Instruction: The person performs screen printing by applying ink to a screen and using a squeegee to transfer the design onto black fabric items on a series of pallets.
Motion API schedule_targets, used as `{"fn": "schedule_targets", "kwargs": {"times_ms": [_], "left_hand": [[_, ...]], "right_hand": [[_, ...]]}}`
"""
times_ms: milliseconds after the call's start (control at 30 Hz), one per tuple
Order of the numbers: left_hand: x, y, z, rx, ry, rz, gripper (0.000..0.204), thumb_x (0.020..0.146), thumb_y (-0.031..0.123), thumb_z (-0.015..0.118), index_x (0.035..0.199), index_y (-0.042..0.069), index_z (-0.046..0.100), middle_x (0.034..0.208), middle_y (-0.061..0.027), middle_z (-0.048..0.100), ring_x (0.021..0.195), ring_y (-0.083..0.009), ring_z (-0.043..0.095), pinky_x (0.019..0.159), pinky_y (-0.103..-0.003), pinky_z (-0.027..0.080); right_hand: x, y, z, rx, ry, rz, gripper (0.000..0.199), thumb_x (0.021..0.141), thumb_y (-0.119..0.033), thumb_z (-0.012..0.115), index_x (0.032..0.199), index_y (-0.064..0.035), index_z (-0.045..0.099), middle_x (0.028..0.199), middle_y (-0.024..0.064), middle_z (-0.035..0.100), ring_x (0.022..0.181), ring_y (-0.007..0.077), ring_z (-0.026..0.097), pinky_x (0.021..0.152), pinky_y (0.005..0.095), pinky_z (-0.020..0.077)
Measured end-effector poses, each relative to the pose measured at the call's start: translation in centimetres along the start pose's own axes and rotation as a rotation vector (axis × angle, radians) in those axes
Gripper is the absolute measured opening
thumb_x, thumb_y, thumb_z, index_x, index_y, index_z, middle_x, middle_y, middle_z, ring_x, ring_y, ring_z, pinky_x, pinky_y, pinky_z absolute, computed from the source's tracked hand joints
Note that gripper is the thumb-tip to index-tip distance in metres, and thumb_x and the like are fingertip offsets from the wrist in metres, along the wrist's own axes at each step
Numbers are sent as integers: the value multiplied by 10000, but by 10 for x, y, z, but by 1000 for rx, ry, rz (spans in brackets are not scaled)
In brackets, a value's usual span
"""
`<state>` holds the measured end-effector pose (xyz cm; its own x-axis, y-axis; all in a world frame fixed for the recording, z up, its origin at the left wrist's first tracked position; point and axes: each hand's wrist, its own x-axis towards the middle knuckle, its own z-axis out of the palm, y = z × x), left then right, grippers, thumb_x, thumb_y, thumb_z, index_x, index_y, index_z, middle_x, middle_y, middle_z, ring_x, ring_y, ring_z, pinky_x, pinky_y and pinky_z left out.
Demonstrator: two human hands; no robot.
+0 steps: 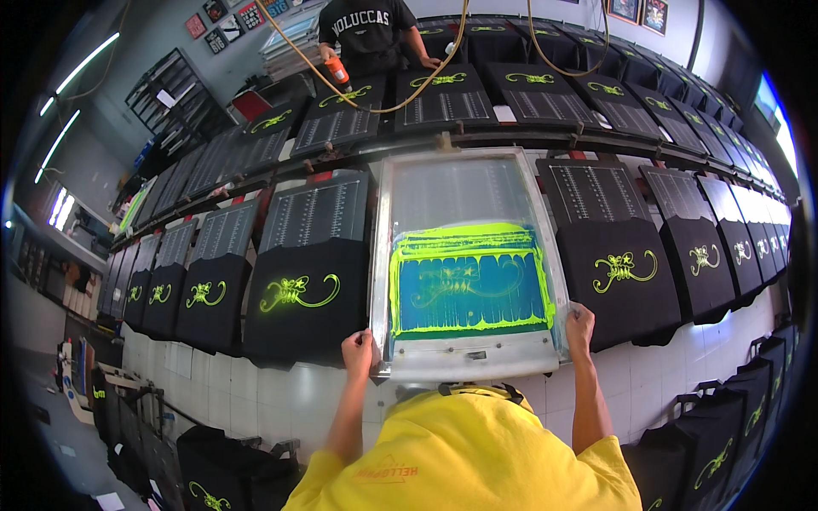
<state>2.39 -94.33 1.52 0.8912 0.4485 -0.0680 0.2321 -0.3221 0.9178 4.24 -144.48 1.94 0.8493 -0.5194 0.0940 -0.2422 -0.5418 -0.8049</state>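
Note:
A silk-screen frame point(460, 347) with pale edges lies in front of me over one of the boards. Its blue-green mesh point(469, 294) carries neon yellow ink point(464, 241), thickest in a band across the middle and along both sides. A faint curled design shows through the mesh. My left hand point(358, 351) is closed on the frame's near left side, and my right hand point(580, 325) is closed on its near right side. Whatever lies beneath the screen is mostly hidden.
Black shirts with yellow-green prints lie on boards to the left point(294, 294) and right point(626, 268). Across the rail point(341, 156), another row of shirts stands before a person point(368, 38) holding an orange heat gun point(338, 71). A brown cable point(392, 109) hangs overhead.

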Motion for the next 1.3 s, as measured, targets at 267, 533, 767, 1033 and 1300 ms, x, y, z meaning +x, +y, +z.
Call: {"fn": "schedule_targets", "kwargs": {"times_ms": [267,533,767,1033,1300], "left_hand": [[10,6,-7,281,-85,118,303,857,230,645,762,-56,621,577,-149,548,510,-193,505,536,-358,403],[10,11,-8,458,-139,179,299,861,240,615,740,-33,624,611,-196,561,546,-325,553,555,-407,421],[-1,40,-11,516,-104,157,279,866,276,620,848,2,668,771,-208,644,756,-406,629,653,-446,490],[-62,80,-30,568,-397,606,427,867,326,625,1163,18,629,1204,-117,627,1155,-334,551,955,-415,446],[-77,79,-24,824,-712,851,534,802,264,683,1279,64,553,1385,-79,487,1326,-260,398,1076,-407,358]], "right_hand": [[2,4,5,15,30,-37,289,789,-12,518,1024,28,682,909,215,689,865,302,685,780,349,507],[-4,13,15,21,50,-73,276,797,-7,521,1019,42,676,857,188,691,807,226,680,734,321,505],[-5,3,0,-50,-66,-97,296,843,-32,533,1108,51,634,1040,194,669,955,285,648,859,350,489],[-73,-83,-54,-343,-470,-601,526,725,-140,736,1210,-11,581,1322,167,520,1250,351,450,1045,437,381],[-90,-87,-51,-574,-672,-816,713,615,-90,735,1294,-78,518,1313,110,519,1252,312,442,1053,423,375]]}}
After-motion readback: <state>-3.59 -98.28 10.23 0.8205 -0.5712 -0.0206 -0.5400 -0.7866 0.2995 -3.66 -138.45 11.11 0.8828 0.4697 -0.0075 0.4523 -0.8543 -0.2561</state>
